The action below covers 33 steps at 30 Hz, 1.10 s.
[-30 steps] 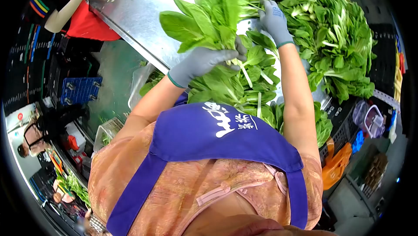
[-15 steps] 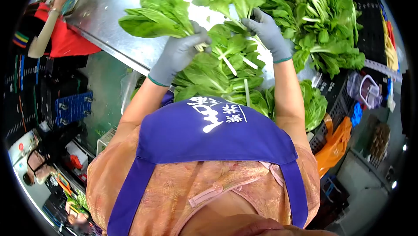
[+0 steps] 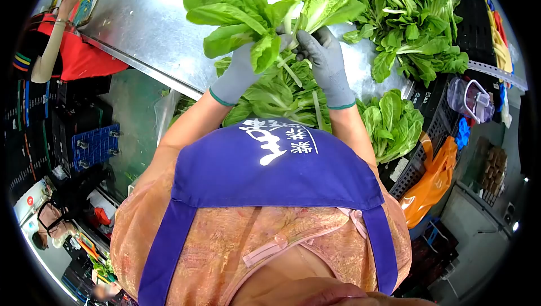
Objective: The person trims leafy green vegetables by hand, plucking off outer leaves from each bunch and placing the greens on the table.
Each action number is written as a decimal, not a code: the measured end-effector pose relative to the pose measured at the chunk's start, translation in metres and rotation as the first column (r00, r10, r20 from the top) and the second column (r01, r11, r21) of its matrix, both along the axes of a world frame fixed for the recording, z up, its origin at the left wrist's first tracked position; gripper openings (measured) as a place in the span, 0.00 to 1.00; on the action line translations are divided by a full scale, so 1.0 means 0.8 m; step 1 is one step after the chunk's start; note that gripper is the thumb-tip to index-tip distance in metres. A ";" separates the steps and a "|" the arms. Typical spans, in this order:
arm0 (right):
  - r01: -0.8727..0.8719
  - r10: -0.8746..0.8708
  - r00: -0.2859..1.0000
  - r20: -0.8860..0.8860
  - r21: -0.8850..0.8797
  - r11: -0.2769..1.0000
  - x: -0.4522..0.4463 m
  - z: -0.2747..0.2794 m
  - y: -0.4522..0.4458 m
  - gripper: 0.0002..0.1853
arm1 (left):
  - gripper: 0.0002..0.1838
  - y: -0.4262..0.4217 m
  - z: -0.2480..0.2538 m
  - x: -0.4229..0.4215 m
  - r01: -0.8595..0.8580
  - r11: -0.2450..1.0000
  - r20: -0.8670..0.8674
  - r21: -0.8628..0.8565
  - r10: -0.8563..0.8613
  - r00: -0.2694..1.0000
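Both hands wear grey gloves and are close together over the metal table (image 3: 152, 29). My left hand (image 3: 245, 69) is closed round the stems of a bunch of leafy greens (image 3: 231, 10), whose leaves partly hide the fingers. Beside it, my right hand (image 3: 326, 60) has its fingers pinched on the stem end of another leafy green (image 3: 327, 4). Loose greens (image 3: 276, 94) lie beneath the hands, against the purple apron (image 3: 270, 165). A large heap of greens (image 3: 411, 24) is at the right.
More greens (image 3: 391, 122) sit at the right near a black crate (image 3: 408, 173) and an orange bag (image 3: 434, 182). A co-worker's arm (image 3: 49, 52) reaches over the table's far left edge, above red cloth (image 3: 84, 55). A blue crate (image 3: 96, 147) stands beyond the green floor (image 3: 132, 114).
My right hand has brought its greens in toward my left hand, and the two bunches now meet. The view has shifted slightly.
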State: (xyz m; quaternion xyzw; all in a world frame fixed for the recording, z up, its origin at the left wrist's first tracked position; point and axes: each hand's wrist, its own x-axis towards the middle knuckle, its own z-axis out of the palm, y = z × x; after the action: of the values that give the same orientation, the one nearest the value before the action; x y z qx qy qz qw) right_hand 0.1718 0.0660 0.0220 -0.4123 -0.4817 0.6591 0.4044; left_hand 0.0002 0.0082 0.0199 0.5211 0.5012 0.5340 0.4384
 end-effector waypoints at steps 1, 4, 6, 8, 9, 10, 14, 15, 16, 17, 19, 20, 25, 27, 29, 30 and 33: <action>0.005 -0.005 1.000 -0.014 -0.030 1.000 -0.001 -0.001 -0.002 0.18 | 0.13 -0.001 0.002 -0.001 -0.064 0.998 -0.186 0.003 0.064 0.980; -0.010 -0.044 0.958 -0.283 -0.189 0.982 -0.006 0.010 -0.010 0.19 | 0.12 -0.011 0.006 0.001 -0.012 0.999 0.258 0.032 0.003 0.966; -0.103 -0.033 0.889 -0.457 -0.270 0.957 -0.001 -0.004 -0.006 0.17 | 0.14 -0.017 0.007 -0.010 -0.005 0.962 -0.213 0.274 0.066 0.975; -0.107 -0.103 0.835 -0.540 -0.343 0.933 0.004 -0.010 -0.003 0.17 | 0.17 -0.018 0.011 -0.010 0.009 0.941 -0.324 0.337 0.107 0.940; -0.061 -0.170 0.824 -0.540 -0.383 0.922 0.003 -0.001 0.000 0.18 | 0.18 -0.022 0.015 -0.012 0.045 0.948 -0.315 0.314 0.059 0.947; -0.015 -0.238 0.808 -0.538 -0.423 0.906 0.002 0.004 0.000 0.18 | 0.18 -0.028 0.018 -0.017 0.084 0.953 -0.306 0.290 0.009 0.952; 0.108 -0.126 0.975 -0.185 -0.103 0.989 0.026 -0.002 0.005 0.17 | 0.11 -0.035 0.000 -0.046 0.065 0.998 -0.222 -0.004 -0.064 0.973; 0.099 -0.101 0.993 -0.069 -0.026 0.995 0.030 0.001 0.006 0.17 | 0.12 -0.038 0.003 -0.046 0.043 0.978 -0.084 -0.204 -0.061 0.995; 0.081 -0.083 0.995 0.052 0.047 0.996 0.034 0.006 0.006 0.17 | 0.15 -0.039 0.005 -0.046 -0.015 0.983 -0.068 -0.181 0.003 0.998; 0.053 -0.072 0.982 0.173 0.115 0.992 0.038 0.009 0.005 0.16 | 0.12 -0.033 0.007 -0.045 -0.018 0.982 -0.005 -0.188 0.018 1.000; -0.025 -0.030 0.934 0.356 0.149 0.988 0.036 0.017 0.001 0.14 | 0.07 -0.015 0.014 -0.042 -0.033 0.978 0.124 -0.208 0.060 0.990; -0.080 0.019 0.917 0.398 0.137 0.987 0.030 0.034 -0.003 0.14 | 0.15 -0.010 0.017 -0.042 -0.029 0.984 0.050 -0.173 0.039 0.998; -0.170 0.023 0.905 0.424 0.312 0.935 0.010 0.028 -0.011 0.20 | 0.15 0.006 0.024 -0.029 0.130 0.991 0.088 -0.004 -0.129 0.988; -0.118 0.019 0.941 0.338 0.273 0.955 0.007 0.034 -0.016 0.22 | 0.15 0.018 0.011 -0.029 0.104 0.973 -0.172 0.208 -0.069 0.983; -0.001 -0.034 0.981 0.191 0.181 0.983 0.005 0.038 -0.022 0.22 | 0.15 0.027 -0.001 -0.030 0.023 0.972 -0.302 0.233 0.050 0.952; 0.059 -0.076 0.990 0.117 0.143 0.988 0.006 0.037 -0.023 0.22 | 0.15 0.031 -0.004 -0.028 -0.024 0.973 -0.204 0.228 0.072 0.976; 0.068 -0.072 0.992 0.107 0.044 0.997 0.022 0.031 -0.024 0.22 | 0.15 0.030 -0.013 -0.039 -0.058 0.987 0.053 0.147 0.051 0.997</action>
State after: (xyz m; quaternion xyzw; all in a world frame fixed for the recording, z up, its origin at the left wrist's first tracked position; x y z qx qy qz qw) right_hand 0.1890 0.0470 0.0464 -0.4559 -0.5013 0.6113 0.4089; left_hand -0.0312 0.0320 0.0095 0.5252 0.4632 0.5942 0.3956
